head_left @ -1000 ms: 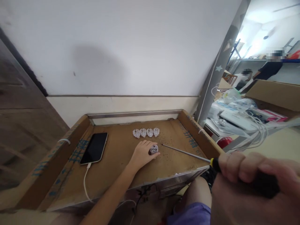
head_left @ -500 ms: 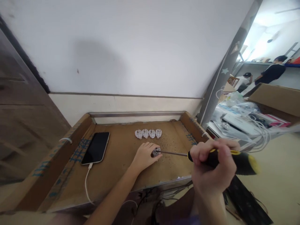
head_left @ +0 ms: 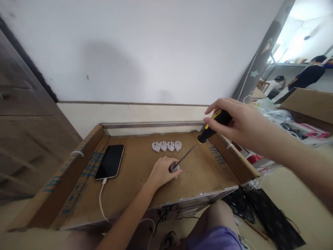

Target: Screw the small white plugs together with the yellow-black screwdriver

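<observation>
Where the cardboard-lined bench (head_left: 208, 173) is furthest left, a phone (head_left: 109, 162) lies flat with a white cable (head_left: 101, 203) plugged into its lower end; the placement appears chosen to leave the working spot to the hands. Further right, four pale plug pieces (head_left: 163, 146) stand in a close row, prongs up, beyond the left hand; the line presumably serves for order and easy reach.

Nearer the front edge, the left hand (head_left: 161, 171) grips a small plug part (head_left: 174, 167) between thumb and fingers, low against the cardboard. The bench probably takes the downward load while the pinch stops the part from turning. The left forearm slants in from the lower edge, wrist low.

To the right, the screwdriver (head_left: 195, 145) slopes down leftward, its tip at the part; whether it is seated in a screw cannot be determined. The right hand (head_left: 230, 118) is closed about the handle, thumb and forefinger reaching along it, palm toward the butt, apparently for twisting. Its forearm enters from the right, raised above the bench.
</observation>
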`<state>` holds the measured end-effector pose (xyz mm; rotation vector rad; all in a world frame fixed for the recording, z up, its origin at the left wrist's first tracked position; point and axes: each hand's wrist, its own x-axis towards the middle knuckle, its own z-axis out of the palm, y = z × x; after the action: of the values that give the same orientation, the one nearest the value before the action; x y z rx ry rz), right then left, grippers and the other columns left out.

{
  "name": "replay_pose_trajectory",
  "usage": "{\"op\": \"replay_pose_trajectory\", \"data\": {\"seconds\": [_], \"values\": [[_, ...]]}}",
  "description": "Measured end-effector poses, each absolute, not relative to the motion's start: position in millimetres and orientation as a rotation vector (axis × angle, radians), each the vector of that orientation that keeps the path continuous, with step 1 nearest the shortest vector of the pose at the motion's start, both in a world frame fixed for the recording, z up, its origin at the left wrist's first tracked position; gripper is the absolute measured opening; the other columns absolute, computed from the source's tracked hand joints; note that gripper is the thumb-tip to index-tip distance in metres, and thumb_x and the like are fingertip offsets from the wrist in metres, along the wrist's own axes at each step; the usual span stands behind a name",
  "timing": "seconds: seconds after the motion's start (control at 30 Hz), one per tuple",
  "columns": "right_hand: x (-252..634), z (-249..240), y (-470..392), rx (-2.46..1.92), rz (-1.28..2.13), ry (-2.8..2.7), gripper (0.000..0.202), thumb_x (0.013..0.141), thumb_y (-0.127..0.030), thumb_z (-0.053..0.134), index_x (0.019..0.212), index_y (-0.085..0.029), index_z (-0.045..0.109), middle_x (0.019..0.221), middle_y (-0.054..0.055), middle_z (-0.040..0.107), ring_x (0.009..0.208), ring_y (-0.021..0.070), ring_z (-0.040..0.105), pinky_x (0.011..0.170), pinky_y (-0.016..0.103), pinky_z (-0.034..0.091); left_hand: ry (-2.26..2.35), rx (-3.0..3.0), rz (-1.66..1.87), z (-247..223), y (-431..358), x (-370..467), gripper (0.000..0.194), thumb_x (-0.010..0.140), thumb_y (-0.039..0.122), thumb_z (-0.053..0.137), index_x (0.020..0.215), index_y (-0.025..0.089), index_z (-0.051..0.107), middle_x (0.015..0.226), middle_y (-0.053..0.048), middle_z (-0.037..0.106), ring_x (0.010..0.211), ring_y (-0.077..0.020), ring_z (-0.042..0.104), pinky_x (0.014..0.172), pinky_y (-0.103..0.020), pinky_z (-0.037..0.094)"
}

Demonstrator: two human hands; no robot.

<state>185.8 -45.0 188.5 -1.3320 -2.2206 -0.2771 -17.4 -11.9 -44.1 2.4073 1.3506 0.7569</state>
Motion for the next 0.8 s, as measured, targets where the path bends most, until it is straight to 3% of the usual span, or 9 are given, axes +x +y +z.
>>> {"op": "replay_pose_trajectory", "data": {"seconds": [0.1,0.23,0.37,0.43,0.5,0.57,0.7,0.8], "values": [[192.9,206.4,-26.4,-1.235,-0.073,-2.481,0.027,0.081,-0.034,0.054,0.106,-0.022,0.056,0.083,0.002,0.061,0.052,0.009,0.042,0.052,0.027,0.033,1.35,2.352,0.751,-43.0,-12.2,-16.5,0.025,0.076,0.036,0.065,0.097,0.022,0.063,0.091,-0.001,0.067,0.087,-0.0204,0.059,0.079,-0.031,0.041],[182.8,221.9,-13.9,-1.322,0.096,-2.639,0.035,0.069,-0.022,0.063,0.104,-0.027,0.06,0.093,0.002,0.06,0.057,0.0104,0.049,0.054,0.027,0.037,1.388,2.288,0.684,-40.0,-13.2,-14.4,0.023,0.076,0.038,0.066,0.092,0.022,0.064,0.087,-0.001,0.067,0.084,-0.0208,0.06,0.077,-0.031,0.041],[159.0,224.8,-20.3,-1.219,0.0,-2.652,0.013,0.081,-0.029,0.055,0.087,-0.022,0.065,0.09,0.003,0.058,0.068,0.012,0.051,0.064,0.028,0.039,1.474,2.242,0.647,-35.2,-18.2,-10.4,0.024,0.078,0.036,0.066,0.097,0.023,0.065,0.087,-0.001,0.067,0.082,-0.0216,0.061,0.073,-0.031,0.041],[148.8,223.7,-26.6,-1.111,-0.059,-2.618,0.018,0.086,-0.023,0.047,0.097,-0.02,0.061,0.096,0.004,0.057,0.07,0.011,0.05,0.069,0.028,0.039,1.528,2.233,0.611,-31.8,-21.5,-7.9,0.023,0.079,0.035,0.065,0.098,0.023,0.064,0.087,-0.002,0.067,0.082,-0.0225,0.061,0.072,-0.031,0.041],[141.7,224.7,-31.8,-1.115,0.032,-2.637,0.033,0.081,-0.016,0.05,0.114,-0.023,0.052,0.106,0.004,0.055,0.066,0.0088,0.049,0.065,0.026,0.04,1.57,2.241,0.565,-28.3,-24.1,-5.7,0.022,0.08,0.034,0.064,0.098,0.022,0.064,0.088,-0.003,0.068,0.084,-0.0233,0.062,0.072,-0.032,0.041],[137.7,228.3,-34.1,-1.195,0.1,-2.703,0.041,0.077,-0.021,0.056,0.117,-0.027,0.049,0.104,0.003,0.056,0.058,0.0081,0.047,0.056,0.025,0.037,1.59,2.248,0.534,-25.5,-25.4,-4.0,0.021,0.08,0.033,0.063,0.099,0.022,0.064,0.09,-0.003,0.068,0.084,-0.0235,0.062,0.073,-0.032,0.041],[136.0,235.2,-29.6,-1.24,-0.232,-2.835,0.021,0.083,-0.04,0.051,0.093,-0.024,0.059,0.077,0.002,0.058,0.055,0.0122,0.047,0.053,0.028,0.03,1.604,2.229,0.502,-25.1,-24.5,-3.1,0.021,0.08,0.032,0.064,0.1,0.023,0.063,0.091,-0.002,0.069,0.084,-0.0229,0.063,0.072,-0.032,0.041],[135.5,236.7,-27.4,-1.225,-0.032,-2.858,0.02,0.079,-0.03,0.057,0.099,-0.028,0.057,0.09,0.0,0.057,0.051,0.0077,0.045,0.049,0.026,0.029,1.596,2.226,0.514,-28.2,-23.3,-3.5,0.021,0.08,0.031,0.063,0.099,0.023,0.063,0.091,-0.002,0.069,0.085,-0.0224,0.062,0.073,-0.031,0.042]]}}
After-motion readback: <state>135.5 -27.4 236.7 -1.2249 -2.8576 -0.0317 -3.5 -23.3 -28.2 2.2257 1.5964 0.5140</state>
